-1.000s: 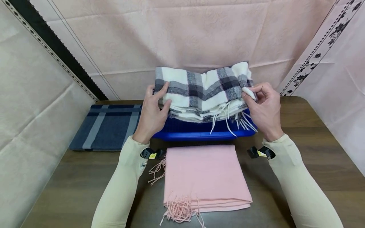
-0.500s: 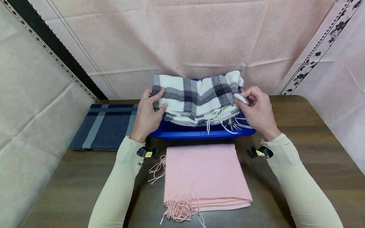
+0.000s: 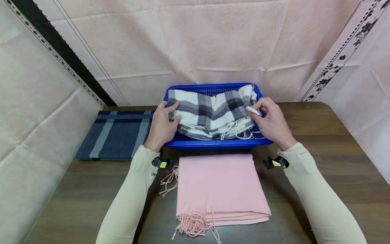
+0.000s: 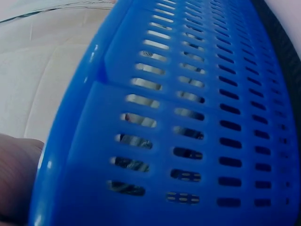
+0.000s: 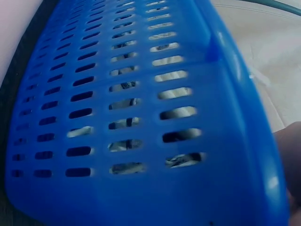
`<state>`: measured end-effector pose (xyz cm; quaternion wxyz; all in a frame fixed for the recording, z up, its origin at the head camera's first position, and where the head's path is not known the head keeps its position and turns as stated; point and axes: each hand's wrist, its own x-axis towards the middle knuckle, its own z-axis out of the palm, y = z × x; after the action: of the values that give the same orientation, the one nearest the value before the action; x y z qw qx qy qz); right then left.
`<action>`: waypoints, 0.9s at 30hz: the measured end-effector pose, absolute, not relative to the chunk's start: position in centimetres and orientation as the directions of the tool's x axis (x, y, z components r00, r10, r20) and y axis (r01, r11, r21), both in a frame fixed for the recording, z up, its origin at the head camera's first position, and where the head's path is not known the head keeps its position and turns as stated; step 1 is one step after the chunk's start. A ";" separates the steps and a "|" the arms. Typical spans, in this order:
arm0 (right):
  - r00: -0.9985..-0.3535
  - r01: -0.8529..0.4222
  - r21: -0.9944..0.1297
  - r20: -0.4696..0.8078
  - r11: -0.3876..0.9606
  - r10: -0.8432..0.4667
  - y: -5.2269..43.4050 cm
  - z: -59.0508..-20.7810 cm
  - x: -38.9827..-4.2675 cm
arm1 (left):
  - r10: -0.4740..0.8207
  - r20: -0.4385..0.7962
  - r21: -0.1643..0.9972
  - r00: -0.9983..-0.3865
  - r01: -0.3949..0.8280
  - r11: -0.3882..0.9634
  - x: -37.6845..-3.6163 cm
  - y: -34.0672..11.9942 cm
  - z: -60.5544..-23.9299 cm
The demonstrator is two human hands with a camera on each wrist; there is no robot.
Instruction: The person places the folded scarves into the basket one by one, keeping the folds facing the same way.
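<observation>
Both hands hold the folded plaid scarf [image 3: 210,110] down inside the blue basket [image 3: 213,144] at 12 o'clock on the surface [image 3: 329,176]. The left hand [image 3: 160,125] grips its left end, and the right hand [image 3: 272,122] pinches its right end. A pink scarf [image 3: 220,186] lies just nearer, and a navy scarf [image 3: 114,134] sits at 10 o'clock.

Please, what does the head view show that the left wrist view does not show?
Only the head view shows both hands, left hand and right hand, holding the plaid scarf, plus the pink scarf and navy scarf on the table. Only the left wrist view shows the slotted side wall close up. Both show the blue basket.
</observation>
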<state>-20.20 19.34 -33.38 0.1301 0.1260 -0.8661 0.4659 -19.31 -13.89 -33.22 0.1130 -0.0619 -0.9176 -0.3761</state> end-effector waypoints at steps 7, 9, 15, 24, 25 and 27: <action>-0.935 -0.334 -0.725 0.335 0.603 -0.115 19.2 -33.6 -20.3 | 0.031 0.260 0.631 -0.965 0.195 0.751 -19.5 -13.5 -33.3; -0.930 -0.349 -0.708 0.344 0.614 -0.131 19.1 -33.7 -20.3 | 0.038 0.256 0.607 -0.966 0.191 0.772 -19.6 -13.3 -33.4; -0.910 -0.391 -0.659 0.383 0.642 -0.160 18.9 -34.1 -20.5 | 0.052 0.235 0.530 -0.971 0.173 0.830 -19.4 -12.8 -33.5; -0.943 -0.318 -0.621 0.284 0.717 -0.172 18.6 -33.8 -20.1 | 0.026 0.199 0.491 -0.980 0.122 0.863 -19.5 -12.2 -33.5; -0.946 -0.312 -0.616 0.276 0.724 -0.172 18.6 -33.8 -20.0 | 0.021 0.188 0.485 -0.982 0.111 0.867 -19.5 -12.1 -33.5; -0.949 -0.302 -0.604 0.265 0.737 -0.172 18.6 -33.8 -20.1 | 0.014 0.170 0.473 -0.985 0.094 0.876 -19.5 -12.0 -33.4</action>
<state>-20.08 18.62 -33.83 0.0960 0.1279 -0.9271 0.3390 -19.50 -11.97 -33.44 0.0807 -0.0280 -0.9651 -0.2476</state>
